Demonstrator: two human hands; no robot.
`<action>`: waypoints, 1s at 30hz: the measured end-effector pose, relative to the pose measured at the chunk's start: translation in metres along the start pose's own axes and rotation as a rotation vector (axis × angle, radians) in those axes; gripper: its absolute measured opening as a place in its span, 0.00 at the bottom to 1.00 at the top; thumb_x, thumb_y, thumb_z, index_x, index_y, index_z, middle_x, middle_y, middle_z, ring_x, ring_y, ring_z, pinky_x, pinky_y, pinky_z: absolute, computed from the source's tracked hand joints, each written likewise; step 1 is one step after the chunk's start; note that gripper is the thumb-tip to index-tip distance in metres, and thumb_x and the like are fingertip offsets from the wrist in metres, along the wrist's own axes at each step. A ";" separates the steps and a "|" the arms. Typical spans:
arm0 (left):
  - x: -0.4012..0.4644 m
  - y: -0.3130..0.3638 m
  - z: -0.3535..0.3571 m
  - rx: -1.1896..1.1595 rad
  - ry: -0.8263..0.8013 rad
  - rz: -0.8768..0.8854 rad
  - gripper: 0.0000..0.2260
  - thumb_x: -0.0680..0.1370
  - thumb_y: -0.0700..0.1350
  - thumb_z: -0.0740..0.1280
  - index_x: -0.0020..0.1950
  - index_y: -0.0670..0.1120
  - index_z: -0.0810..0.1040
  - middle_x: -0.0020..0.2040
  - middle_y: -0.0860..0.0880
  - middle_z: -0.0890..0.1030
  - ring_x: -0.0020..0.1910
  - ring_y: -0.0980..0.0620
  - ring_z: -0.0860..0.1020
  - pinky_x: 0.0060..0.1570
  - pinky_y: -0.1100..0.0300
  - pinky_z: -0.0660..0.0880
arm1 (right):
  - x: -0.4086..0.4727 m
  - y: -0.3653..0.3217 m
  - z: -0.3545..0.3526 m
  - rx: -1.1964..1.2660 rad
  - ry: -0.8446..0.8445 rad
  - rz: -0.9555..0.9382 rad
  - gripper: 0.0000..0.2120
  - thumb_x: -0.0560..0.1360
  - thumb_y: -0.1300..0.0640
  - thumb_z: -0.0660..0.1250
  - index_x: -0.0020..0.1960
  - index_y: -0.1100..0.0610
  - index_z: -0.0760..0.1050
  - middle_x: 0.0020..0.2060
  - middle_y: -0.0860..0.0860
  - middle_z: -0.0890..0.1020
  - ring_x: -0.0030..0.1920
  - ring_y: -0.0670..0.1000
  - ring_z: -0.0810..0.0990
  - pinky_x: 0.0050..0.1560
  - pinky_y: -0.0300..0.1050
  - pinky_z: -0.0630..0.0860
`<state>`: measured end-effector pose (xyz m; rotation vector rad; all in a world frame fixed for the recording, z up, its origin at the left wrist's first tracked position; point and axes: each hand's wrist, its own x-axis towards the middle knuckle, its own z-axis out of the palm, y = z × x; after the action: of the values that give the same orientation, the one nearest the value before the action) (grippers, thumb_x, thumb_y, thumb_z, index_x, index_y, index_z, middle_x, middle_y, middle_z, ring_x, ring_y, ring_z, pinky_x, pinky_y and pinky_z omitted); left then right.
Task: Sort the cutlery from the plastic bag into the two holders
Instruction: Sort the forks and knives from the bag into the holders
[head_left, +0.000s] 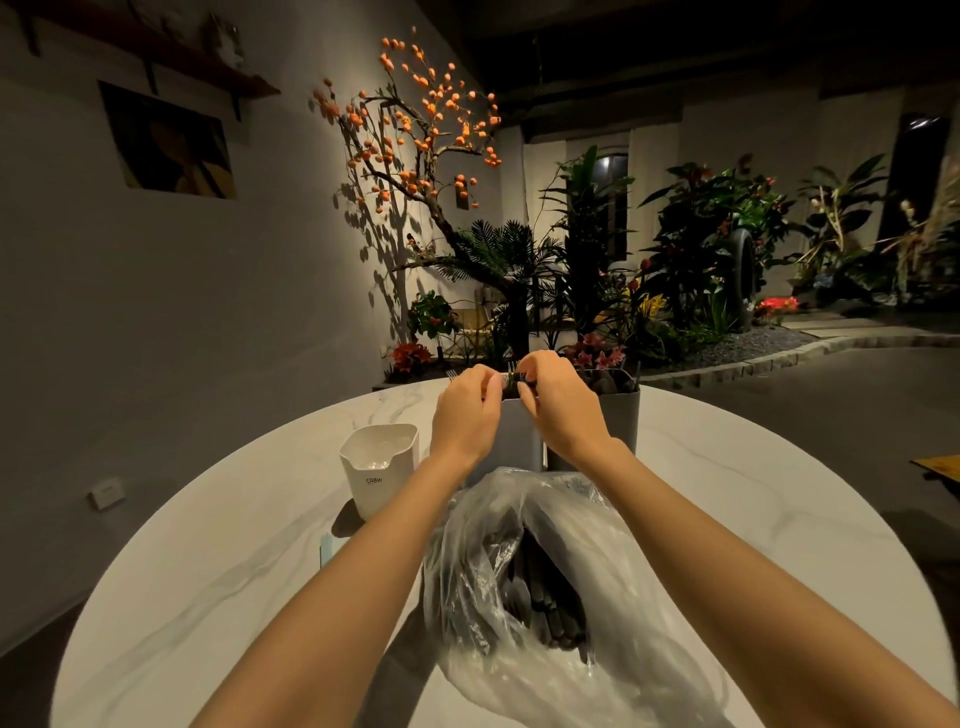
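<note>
A clear plastic bag (561, 582) lies open on the round white table (218, 571), with several dark-handled cutlery pieces (550, 597) inside. Behind it stand two grey holders side by side: the left holder (519, 436) and the right holder (621, 421), which has dark cutlery in it. My left hand (467, 410) and my right hand (558, 402) meet above the left holder's rim. Both pinch a small bundle of cutlery (511, 378) held level between them. A fork's tines (451, 374) stick out past my left hand.
A white cup-like container (379, 467) stands left of the holders, near my left forearm. A small dark flat object (345, 519) lies in front of it. Beyond the table's far edge are plants and a branch with orange fruit.
</note>
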<state>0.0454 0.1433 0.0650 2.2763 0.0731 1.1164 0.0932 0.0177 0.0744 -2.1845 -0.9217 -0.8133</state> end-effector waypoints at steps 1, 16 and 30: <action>-0.005 0.002 -0.001 0.014 0.035 0.018 0.11 0.82 0.46 0.59 0.47 0.44 0.78 0.43 0.49 0.79 0.44 0.49 0.75 0.45 0.49 0.74 | -0.005 -0.002 -0.003 0.024 0.006 0.009 0.10 0.80 0.55 0.61 0.60 0.58 0.71 0.53 0.53 0.77 0.53 0.54 0.76 0.44 0.50 0.74; -0.088 0.025 -0.011 -0.086 -0.088 -0.032 0.13 0.83 0.49 0.57 0.43 0.47 0.75 0.35 0.50 0.80 0.36 0.48 0.78 0.40 0.45 0.77 | -0.085 -0.025 -0.022 0.103 -0.136 0.125 0.13 0.83 0.51 0.50 0.52 0.59 0.69 0.41 0.55 0.78 0.41 0.59 0.77 0.39 0.51 0.70; -0.145 -0.003 -0.004 0.063 -0.089 -0.014 0.12 0.81 0.47 0.60 0.41 0.47 0.77 0.36 0.51 0.79 0.35 0.53 0.75 0.34 0.64 0.69 | -0.154 0.005 -0.003 0.113 -0.264 0.203 0.17 0.81 0.52 0.56 0.41 0.59 0.78 0.35 0.51 0.81 0.36 0.52 0.77 0.40 0.49 0.75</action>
<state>-0.0511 0.1047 -0.0369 2.3743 0.0894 1.0177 0.0090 -0.0465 -0.0375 -2.2744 -0.8293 -0.3745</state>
